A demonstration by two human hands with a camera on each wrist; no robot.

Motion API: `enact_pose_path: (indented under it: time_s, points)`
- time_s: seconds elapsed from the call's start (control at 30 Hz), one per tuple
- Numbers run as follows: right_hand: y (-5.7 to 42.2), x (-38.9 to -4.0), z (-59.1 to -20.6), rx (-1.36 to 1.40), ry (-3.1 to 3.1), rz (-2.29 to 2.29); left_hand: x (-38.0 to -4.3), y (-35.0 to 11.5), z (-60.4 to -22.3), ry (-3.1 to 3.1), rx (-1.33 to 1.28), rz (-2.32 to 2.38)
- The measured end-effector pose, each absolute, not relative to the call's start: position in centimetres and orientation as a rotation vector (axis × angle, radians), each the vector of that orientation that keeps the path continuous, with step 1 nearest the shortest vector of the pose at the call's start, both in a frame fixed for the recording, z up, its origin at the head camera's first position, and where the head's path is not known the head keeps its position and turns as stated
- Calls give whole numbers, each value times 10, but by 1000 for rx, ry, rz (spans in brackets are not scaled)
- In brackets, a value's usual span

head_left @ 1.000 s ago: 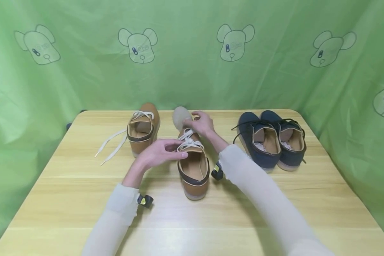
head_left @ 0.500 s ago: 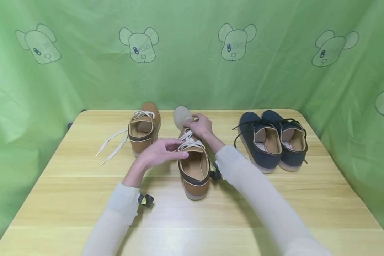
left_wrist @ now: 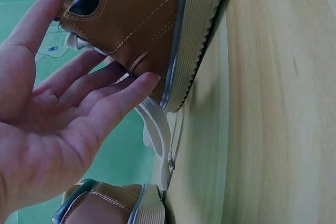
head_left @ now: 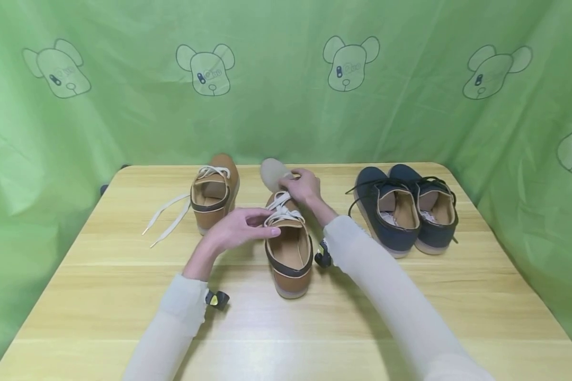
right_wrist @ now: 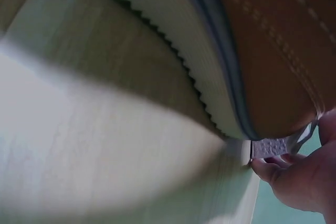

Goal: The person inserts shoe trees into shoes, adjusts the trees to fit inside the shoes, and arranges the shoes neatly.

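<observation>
A brown shoe (head_left: 291,259) with white laces (head_left: 282,211) stands in the middle of the table, heel nearest me. My left hand (head_left: 240,227) is at its left side, thumb over the opening. In the left wrist view the left fingers (left_wrist: 113,103) extend fairly straight against the brown side. Beyond the laces, my right hand (head_left: 302,186) pinches the near edge of a light grey oval piece (head_left: 273,173) at the shoe's toe. The right wrist view shows right fingertips (right_wrist: 265,169) by a rough grey edge; what the piece is, I cannot tell.
A second brown shoe (head_left: 212,196) stands to the left, its loose white lace ends (head_left: 171,227) spread over the table (head_left: 100,296). Two dark blue shoes (head_left: 395,233) with black laces stand side by side at the right. A green curtain (head_left: 286,116) hangs behind the table.
The right hand and the grey oval piece have shifted slightly to the right. The left hand and the shoes have stayed in place.
</observation>
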State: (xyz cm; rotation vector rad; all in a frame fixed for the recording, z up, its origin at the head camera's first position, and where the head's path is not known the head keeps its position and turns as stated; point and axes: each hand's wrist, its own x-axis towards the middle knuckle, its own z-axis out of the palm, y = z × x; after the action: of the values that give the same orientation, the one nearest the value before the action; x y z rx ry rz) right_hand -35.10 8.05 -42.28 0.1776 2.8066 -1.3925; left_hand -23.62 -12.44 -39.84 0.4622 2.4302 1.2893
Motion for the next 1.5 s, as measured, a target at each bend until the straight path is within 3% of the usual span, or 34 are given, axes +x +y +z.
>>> enact_pose_path:
  time_s: [0.43,1.5]
  points:
    - [91,-352,-428,207,2865,-1317,-238,-126,-401,2433,460,1278]
    - [97,-345,-426,386,2791,-1611,-236,-126,-400,2420,467,1306]
